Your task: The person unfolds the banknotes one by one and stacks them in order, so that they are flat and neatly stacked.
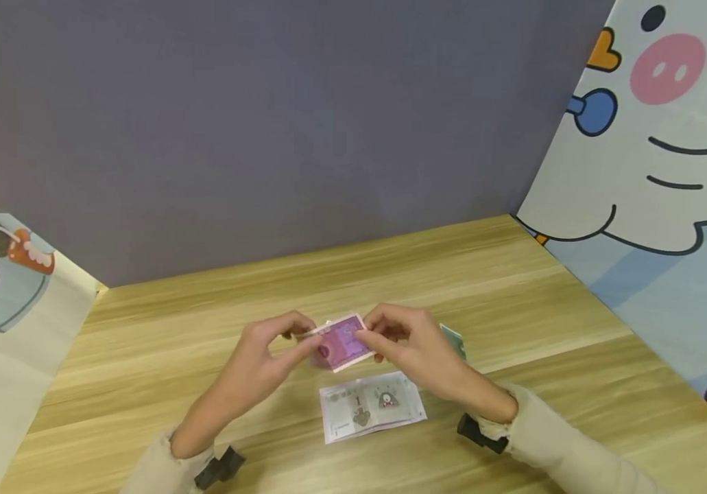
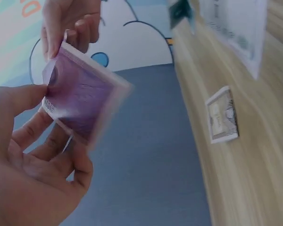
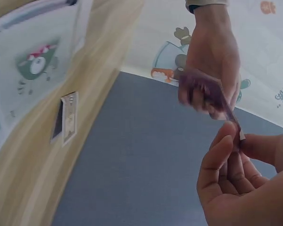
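A purple-pink play banknote is held up between the two hands above the table, tilted. My left hand pinches its left end between thumb and fingers. At the opposite end my right hand pinches it, thumb in front. The left wrist view shows the note's purple face with a pale border; in the right wrist view it appears nearly edge-on. Below the hands, a grey-white play banknote printed with a 1 and a cartoon figure lies flat on the table.
Partly hidden behind the right hand is a green note. A small folded brownish note stands on the wooden table beyond the hands. A grey panel rises at the back, with cartoon-printed panels at the sides.
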Action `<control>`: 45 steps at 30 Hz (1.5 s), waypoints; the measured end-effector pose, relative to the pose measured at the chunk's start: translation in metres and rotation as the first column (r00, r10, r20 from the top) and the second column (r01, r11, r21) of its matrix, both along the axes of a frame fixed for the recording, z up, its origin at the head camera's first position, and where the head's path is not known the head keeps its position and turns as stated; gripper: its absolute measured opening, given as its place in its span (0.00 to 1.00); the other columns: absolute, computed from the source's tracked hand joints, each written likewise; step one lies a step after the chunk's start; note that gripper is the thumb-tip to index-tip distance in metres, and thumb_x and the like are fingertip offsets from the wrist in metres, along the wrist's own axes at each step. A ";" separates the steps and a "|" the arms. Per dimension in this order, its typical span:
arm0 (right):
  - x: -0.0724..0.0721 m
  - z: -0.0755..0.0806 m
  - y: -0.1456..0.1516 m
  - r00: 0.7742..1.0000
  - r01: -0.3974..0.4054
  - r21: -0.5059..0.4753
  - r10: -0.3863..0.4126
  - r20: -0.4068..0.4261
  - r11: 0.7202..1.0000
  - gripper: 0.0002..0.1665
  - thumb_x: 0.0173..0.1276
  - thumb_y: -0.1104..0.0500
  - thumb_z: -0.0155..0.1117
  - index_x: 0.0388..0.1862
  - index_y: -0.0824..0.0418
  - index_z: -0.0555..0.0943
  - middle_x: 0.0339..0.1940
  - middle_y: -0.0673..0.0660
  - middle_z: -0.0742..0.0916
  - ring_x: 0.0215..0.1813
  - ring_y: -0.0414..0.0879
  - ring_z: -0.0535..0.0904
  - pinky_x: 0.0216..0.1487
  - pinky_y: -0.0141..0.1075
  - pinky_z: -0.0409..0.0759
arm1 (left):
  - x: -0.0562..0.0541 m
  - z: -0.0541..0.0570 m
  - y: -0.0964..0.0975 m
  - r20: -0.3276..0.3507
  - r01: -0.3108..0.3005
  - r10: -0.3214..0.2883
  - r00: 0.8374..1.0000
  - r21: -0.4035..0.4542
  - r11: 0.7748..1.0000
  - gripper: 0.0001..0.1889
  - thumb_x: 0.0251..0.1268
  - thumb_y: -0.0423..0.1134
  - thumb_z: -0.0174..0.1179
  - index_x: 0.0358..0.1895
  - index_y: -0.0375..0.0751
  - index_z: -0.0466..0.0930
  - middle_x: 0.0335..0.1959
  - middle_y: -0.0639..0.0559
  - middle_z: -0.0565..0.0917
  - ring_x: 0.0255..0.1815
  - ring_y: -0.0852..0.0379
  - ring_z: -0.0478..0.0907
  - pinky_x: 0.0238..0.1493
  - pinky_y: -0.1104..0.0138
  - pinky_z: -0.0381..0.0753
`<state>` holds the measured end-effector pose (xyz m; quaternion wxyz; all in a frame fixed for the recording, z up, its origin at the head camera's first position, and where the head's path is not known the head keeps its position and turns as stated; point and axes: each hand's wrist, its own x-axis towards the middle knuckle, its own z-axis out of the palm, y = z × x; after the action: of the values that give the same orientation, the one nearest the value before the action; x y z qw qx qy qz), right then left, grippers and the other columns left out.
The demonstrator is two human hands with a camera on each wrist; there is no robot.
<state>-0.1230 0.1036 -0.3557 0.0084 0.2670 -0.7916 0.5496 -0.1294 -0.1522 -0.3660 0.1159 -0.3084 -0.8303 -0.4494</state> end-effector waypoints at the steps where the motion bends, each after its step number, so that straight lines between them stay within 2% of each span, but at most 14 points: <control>1: 0.002 -0.001 0.001 1.000 -0.002 0.004 0.002 0.002 1.000 0.05 0.71 0.56 0.66 0.37 0.57 0.84 0.27 0.48 0.85 0.27 0.45 0.82 0.31 0.36 0.83 | 0.001 -0.001 0.000 0.029 0.006 -0.006 1.000 0.002 1.000 0.03 0.65 0.40 0.67 0.38 0.51 0.83 0.33 0.63 0.85 0.32 0.62 0.80 0.37 0.64 0.83; 3: 0.005 -0.003 0.004 1.000 0.002 0.011 -0.002 0.006 1.000 0.05 0.71 0.56 0.66 0.37 0.56 0.84 0.27 0.48 0.86 0.27 0.44 0.82 0.31 0.36 0.83 | 0.004 -0.003 0.000 0.067 0.015 -0.015 0.998 0.012 1.000 0.03 0.65 0.40 0.67 0.36 0.50 0.82 0.26 0.63 0.82 0.23 0.64 0.76 0.24 0.68 0.78; 5: 0.008 -0.006 0.008 1.000 0.008 0.023 -0.008 0.009 1.000 0.05 0.70 0.56 0.67 0.37 0.56 0.84 0.27 0.47 0.86 0.27 0.44 0.82 0.31 0.36 0.83 | 0.006 -0.004 0.002 0.086 0.023 -0.026 0.996 0.034 0.999 0.04 0.65 0.39 0.68 0.35 0.48 0.81 0.23 0.61 0.81 0.19 0.65 0.74 0.18 0.70 0.77; 9: 0.012 -0.012 0.016 0.998 0.002 0.073 -0.006 0.055 0.997 0.06 0.69 0.55 0.68 0.39 0.56 0.83 0.26 0.47 0.87 0.27 0.43 0.83 0.34 0.36 0.84 | 0.010 -0.007 0.007 0.089 0.051 -0.056 0.994 0.056 0.997 0.05 0.64 0.37 0.68 0.34 0.46 0.80 0.19 0.60 0.78 0.16 0.67 0.72 0.13 0.71 0.74; 12: 0.012 -0.014 0.021 0.993 -0.043 0.127 0.029 0.113 0.991 0.12 0.68 0.57 0.69 0.46 0.61 0.81 0.25 0.48 0.87 0.26 0.44 0.84 0.34 0.36 0.85 | 0.010 -0.012 0.014 0.088 0.073 -0.076 0.993 0.037 0.997 0.06 0.63 0.37 0.69 0.32 0.48 0.79 0.17 0.62 0.74 0.14 0.70 0.68 0.11 0.73 0.70; 14: 0.011 -0.015 0.025 0.985 -0.087 0.158 0.062 0.159 0.984 0.16 0.67 0.59 0.69 0.51 0.64 0.78 0.24 0.50 0.87 0.24 0.46 0.84 0.30 0.35 0.84 | 0.010 -0.017 0.017 0.115 0.081 -0.083 0.990 0.018 0.997 0.07 0.63 0.38 0.69 0.32 0.49 0.79 0.16 0.63 0.73 0.14 0.71 0.65 0.10 0.74 0.67; 18: 0.005 -0.020 0.031 0.966 -0.165 0.212 0.115 0.230 0.963 0.16 0.66 0.62 0.69 0.50 0.66 0.76 0.22 0.52 0.87 0.22 0.53 0.84 0.18 0.30 0.75 | 0.007 -0.029 0.022 0.211 0.110 -0.101 0.972 -0.029 0.994 0.05 0.63 0.38 0.68 0.35 0.48 0.80 0.16 0.62 0.74 0.15 0.70 0.67 0.13 0.73 0.70; 22: -0.003 -0.026 0.036 0.954 -0.208 0.292 0.128 0.271 0.934 0.13 0.66 0.64 0.68 0.47 0.65 0.76 0.20 0.50 0.86 0.21 0.55 0.83 0.15 0.27 0.69 | 0.004 -0.043 0.027 0.288 0.163 -0.134 0.948 -0.080 0.983 0.05 0.63 0.34 0.67 0.39 0.42 0.81 0.22 0.59 0.80 0.21 0.68 0.74 0.22 0.71 0.79; 27: -0.009 -0.033 0.043 0.934 -0.266 0.371 0.142 0.329 0.890 0.12 0.66 0.65 0.67 0.46 0.64 0.76 0.16 0.50 0.85 0.20 0.59 0.83 0.14 0.25 0.66 | 0.004 -0.056 0.033 0.302 0.211 -0.169 0.938 -0.114 0.971 0.08 0.63 0.32 0.67 0.43 0.40 0.81 0.26 0.57 0.82 0.26 0.68 0.75 0.28 0.71 0.80; 29: -0.011 -0.036 0.046 0.922 -0.289 0.379 0.149 0.358 0.879 0.11 0.66 0.65 0.66 0.45 0.64 0.76 0.15 0.51 0.84 0.19 0.60 0.82 0.13 0.27 0.69 | 0.004 -0.059 0.035 0.305 0.228 -0.183 0.935 -0.120 0.966 0.07 0.64 0.32 0.66 0.44 0.40 0.81 0.26 0.57 0.81 0.26 0.68 0.75 0.28 0.72 0.80; 33: -0.012 -0.042 0.047 0.901 -0.323 0.377 0.160 0.403 0.868 0.11 0.66 0.66 0.66 0.45 0.65 0.76 0.14 0.54 0.84 0.19 0.60 0.82 0.17 0.40 0.80 | 0.003 -0.065 0.037 0.358 0.265 -0.204 0.911 -0.131 0.955 0.07 0.66 0.32 0.64 0.44 0.41 0.81 0.26 0.57 0.82 0.25 0.68 0.77 0.28 0.72 0.81; 36: -0.012 -0.048 0.045 0.892 -0.336 0.380 0.162 0.422 0.862 0.11 0.66 0.68 0.65 0.46 0.66 0.76 0.15 0.55 0.84 0.19 0.57 0.83 0.21 0.45 0.84 | 0.004 -0.069 0.036 0.392 0.283 -0.206 0.897 -0.148 0.948 0.07 0.66 0.30 0.63 0.46 0.40 0.80 0.28 0.55 0.84 0.27 0.67 0.79 0.30 0.73 0.82; 42: -0.013 -0.058 0.041 0.908 -0.325 0.434 0.150 0.391 0.840 0.15 0.65 0.70 0.65 0.51 0.71 0.76 0.15 0.53 0.84 0.16 0.51 0.82 0.19 0.39 0.83 | 0.006 -0.073 0.036 0.387 0.288 -0.187 0.903 -0.222 0.932 0.09 0.65 0.31 0.64 0.48 0.39 0.80 0.33 0.54 0.85 0.31 0.68 0.79 0.35 0.75 0.81; 45: -0.012 -0.061 0.039 0.918 -0.313 0.460 0.140 0.372 0.831 0.15 0.65 0.71 0.65 0.50 0.72 0.76 0.13 0.51 0.83 0.15 0.50 0.81 0.18 0.35 0.81 | 0.007 -0.073 0.037 0.364 0.266 -0.163 0.917 -0.253 0.930 0.10 0.64 0.31 0.65 0.47 0.40 0.80 0.33 0.55 0.84 0.31 0.68 0.78 0.35 0.75 0.81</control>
<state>-0.1353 0.1430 -0.4163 -0.2585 0.2591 -0.8611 0.3530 -0.1221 -0.1152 -0.4388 -0.1262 -0.3310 -0.8565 -0.3753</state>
